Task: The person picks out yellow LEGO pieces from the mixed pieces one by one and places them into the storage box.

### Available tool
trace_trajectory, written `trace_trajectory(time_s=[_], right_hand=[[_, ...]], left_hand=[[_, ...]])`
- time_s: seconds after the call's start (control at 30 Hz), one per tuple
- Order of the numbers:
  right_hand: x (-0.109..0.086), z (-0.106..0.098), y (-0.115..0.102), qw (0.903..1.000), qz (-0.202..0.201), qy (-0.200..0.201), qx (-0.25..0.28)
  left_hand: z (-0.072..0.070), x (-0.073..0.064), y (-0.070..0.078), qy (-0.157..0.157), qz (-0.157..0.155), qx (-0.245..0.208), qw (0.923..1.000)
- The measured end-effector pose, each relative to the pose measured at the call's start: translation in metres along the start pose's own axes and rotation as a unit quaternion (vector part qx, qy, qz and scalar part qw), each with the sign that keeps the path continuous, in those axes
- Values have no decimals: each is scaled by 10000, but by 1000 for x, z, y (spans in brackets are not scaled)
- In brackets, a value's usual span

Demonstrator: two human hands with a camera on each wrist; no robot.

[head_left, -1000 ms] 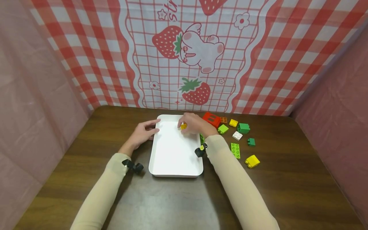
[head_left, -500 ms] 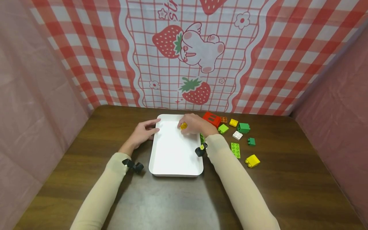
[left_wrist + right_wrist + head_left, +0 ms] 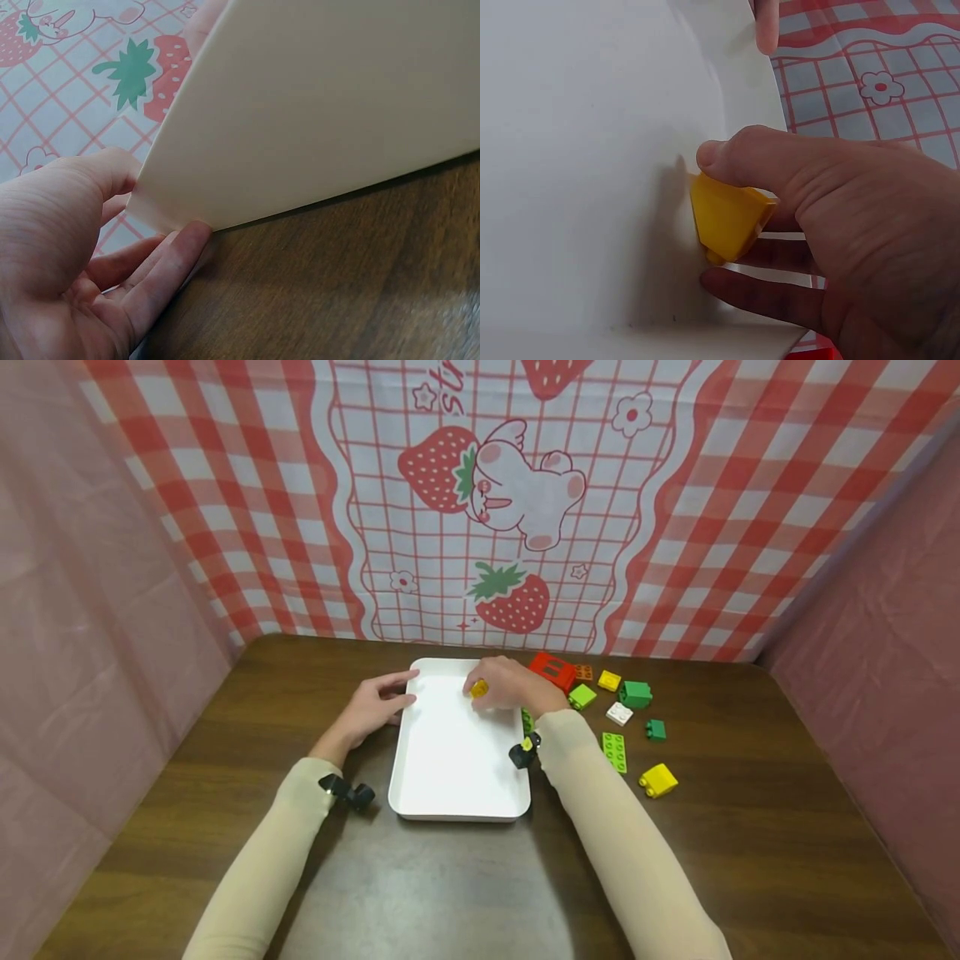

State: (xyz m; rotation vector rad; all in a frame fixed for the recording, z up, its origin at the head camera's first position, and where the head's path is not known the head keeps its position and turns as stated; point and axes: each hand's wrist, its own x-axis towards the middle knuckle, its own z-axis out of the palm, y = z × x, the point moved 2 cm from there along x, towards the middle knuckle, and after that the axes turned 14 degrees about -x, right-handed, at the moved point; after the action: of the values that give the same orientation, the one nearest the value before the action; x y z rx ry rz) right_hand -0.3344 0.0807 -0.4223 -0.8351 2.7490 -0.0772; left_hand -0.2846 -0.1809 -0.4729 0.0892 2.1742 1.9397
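Note:
A white rectangular tray [image 3: 457,760] stands on the wooden table, long side running away from me. My left hand [image 3: 367,710] grips its far left corner. In the left wrist view the thumb reaches over the tray's rim [image 3: 180,105] and the fingers [image 3: 169,266] lie against the outside, low down. My right hand [image 3: 506,681] is over the far right part of the tray. It pinches a yellow building brick [image 3: 727,217] with a slanted side between thumb and fingers, close to the tray's inner surface. In the head view most of this brick is hidden by the hand.
Loose building bricks lie right of the tray: a red one [image 3: 553,672], a white one [image 3: 619,714], a yellow one [image 3: 660,782], a light green plate brick [image 3: 614,752] and a dark green one [image 3: 636,694]. A checked curtain [image 3: 262,510] hangs behind the table [image 3: 750,827].

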Motion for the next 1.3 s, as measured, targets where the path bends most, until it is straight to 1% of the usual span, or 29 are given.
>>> trace_trajectory(time_s=[0.23, 0.33, 0.47, 0.7, 0.83, 0.93, 1.1, 1.3], right_hand=[[-5, -8, -4, 10000, -46, -86, -17], [-8, -12, -5, 9999, -6, -160, 11], [-8, -16, -3, 9996, 75, -256, -31], [-9, -27, 0, 9996, 32, -289, -49], [-11, -34, 1, 9992, 178, -353, 37], [-13, -39, 2, 9994, 185, -302, 40], [-15, -45, 4, 9999, 14, -140, -31], [-18, -49, 8, 9999, -87, -67, -76]], left_hand=[[0, 0, 0, -9, 26, 10, 10000], [0, 1, -1, -22, 41, 9, 10000], [0, 0, 0, -24, 61, -8, 10000], [0, 1, 0, -40, 100, -32, 9999], [0, 1, -1, -56, 143, -36, 9999], [1, 0, 0, -51, 178, -60, 9998], [2, -1, 1, -19, 186, -111, 9998], [2, -1, 1, -12, 187, -95, 9998]])
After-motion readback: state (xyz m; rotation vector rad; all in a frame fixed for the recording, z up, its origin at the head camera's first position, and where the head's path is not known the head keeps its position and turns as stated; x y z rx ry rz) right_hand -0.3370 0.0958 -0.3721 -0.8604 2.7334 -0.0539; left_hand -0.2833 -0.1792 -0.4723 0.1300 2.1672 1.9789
